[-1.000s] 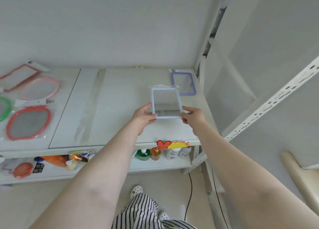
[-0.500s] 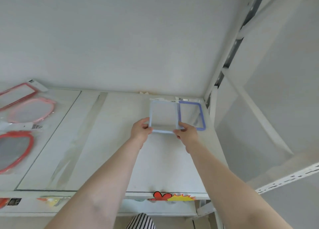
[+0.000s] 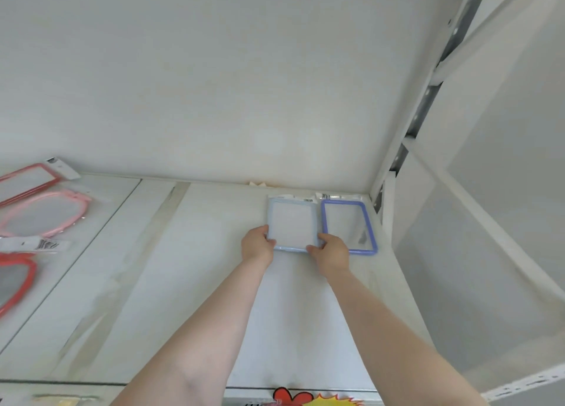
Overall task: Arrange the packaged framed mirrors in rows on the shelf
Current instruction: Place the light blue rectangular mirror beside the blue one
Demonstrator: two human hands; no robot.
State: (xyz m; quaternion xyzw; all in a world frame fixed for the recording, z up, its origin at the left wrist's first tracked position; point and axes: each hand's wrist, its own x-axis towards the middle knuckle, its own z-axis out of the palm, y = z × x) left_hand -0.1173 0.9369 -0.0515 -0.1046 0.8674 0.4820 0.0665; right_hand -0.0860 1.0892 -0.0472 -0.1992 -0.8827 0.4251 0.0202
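Here each hand — left hand (image 3: 257, 243), right hand (image 3: 331, 252) — grips the pale blue mirror (image 3: 292, 224). Set it flat beside the purple mirror (image 3: 348, 226) — edges parallel, not overlapping.

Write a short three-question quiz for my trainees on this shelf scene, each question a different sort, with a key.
1. True or false: the light blue mirror lies at the back of the shelf, left of the purple mirror.
2. Multiple choice: the left hand and right hand hold the light blue mirror at its A) far corners B) near corners C) top label.
3. Fill in: the oval mirror at the far left, just in front of the red rectangular one, has a ____ frame.

Key: 1 true; 2 B; 3 pink.
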